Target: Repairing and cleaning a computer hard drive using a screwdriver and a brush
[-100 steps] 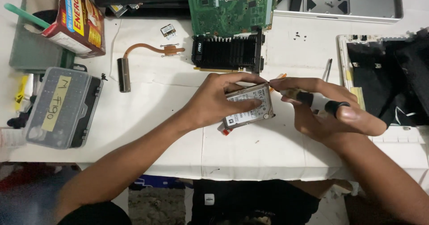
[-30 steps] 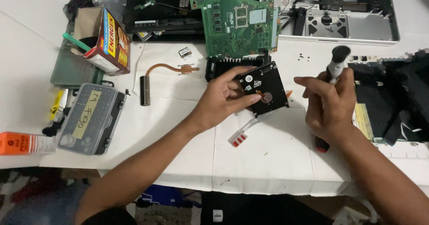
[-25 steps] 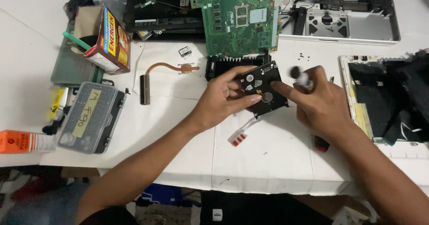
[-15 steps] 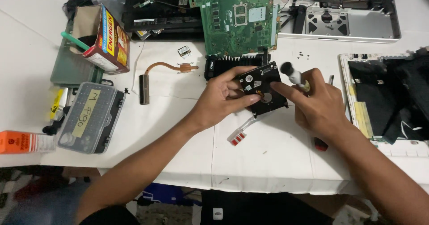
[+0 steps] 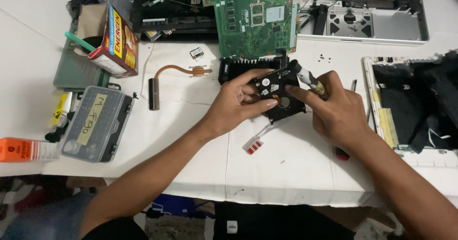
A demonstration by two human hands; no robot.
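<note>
A white counter (image 5: pixel 286 173) fills most of the view under even, bright light. Below its front edge lies a dim floor (image 5: pixel 181 221) with dark, indistinct shapes.

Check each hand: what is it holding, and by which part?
The left hand holds a black hard drive by its left edge, tilted above the table. The right hand holds a screwdriver around its handle, tip on the drive.

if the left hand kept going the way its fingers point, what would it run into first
The left hand points right and slightly up, with its fingers already on the black hard drive. Past that, it would probably meet the right hand and its screwdriver, though depth is unclear.
</note>
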